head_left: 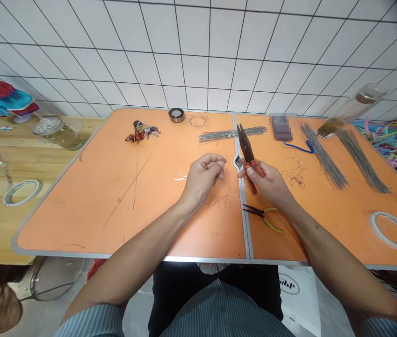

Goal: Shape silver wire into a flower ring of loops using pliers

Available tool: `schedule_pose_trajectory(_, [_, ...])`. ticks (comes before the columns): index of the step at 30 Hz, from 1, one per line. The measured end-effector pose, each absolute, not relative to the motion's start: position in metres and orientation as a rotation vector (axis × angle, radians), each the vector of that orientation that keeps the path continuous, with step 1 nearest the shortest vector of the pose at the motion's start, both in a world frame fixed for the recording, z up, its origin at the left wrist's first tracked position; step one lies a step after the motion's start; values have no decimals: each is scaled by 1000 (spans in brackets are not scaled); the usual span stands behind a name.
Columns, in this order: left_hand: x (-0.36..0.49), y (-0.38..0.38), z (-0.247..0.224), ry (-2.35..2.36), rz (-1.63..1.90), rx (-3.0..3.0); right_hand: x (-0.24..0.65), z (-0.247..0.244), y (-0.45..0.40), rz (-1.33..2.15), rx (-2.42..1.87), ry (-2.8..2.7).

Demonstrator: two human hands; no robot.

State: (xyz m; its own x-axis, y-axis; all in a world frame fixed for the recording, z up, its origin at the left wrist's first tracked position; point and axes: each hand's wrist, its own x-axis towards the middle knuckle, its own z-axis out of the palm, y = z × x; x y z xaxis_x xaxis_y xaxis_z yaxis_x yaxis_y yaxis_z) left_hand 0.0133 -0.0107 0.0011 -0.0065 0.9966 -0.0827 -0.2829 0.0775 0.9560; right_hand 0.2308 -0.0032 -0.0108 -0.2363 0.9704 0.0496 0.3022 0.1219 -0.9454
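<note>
My right hand is wrapped around the red-handled pliers, whose long dark jaws point up and away from me. To its left, my left hand is closed, thumb against fingers; anything pinched there is too thin to make out. A looped wire piece lies on the orange table just below that hand. Short pale wires are at its left. Yellow-handled long-nose pliers rest below my right hand, across the table's metal seam. Bent wire shapes lie farther right.
Bundles of straight wires lie at the back, with further wire bundles on the right. Around the table are keys, black tape, a white tape roll, a leaning glass bottle and a jar.
</note>
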Motion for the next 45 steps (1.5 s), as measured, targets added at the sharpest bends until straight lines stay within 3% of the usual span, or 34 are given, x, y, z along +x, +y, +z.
schedule_pose_trajectory(18, [0, -10, 18, 906, 1306, 803, 230, -24, -1, 207, -1309, -2150])
schedule_pose_trajectory(22, [0, -10, 18, 900, 1301, 797, 229, -24, -3, 131, -1326, -2160])
schedule_pose_trajectory(27, [-1, -8, 16, 896, 1293, 809, 229, -22, -3, 261, -1335, -2100])
schedule_pose_trajectory(37, [14, -18, 5, 892, 1085, 921, 221, 0, -11, 1008, -1268, -1518])
schedule_pose_trajectory(45, [22, -24, -1, 983, 1060, 1226, 218, 14, -17, 1145, -1221, -1434])
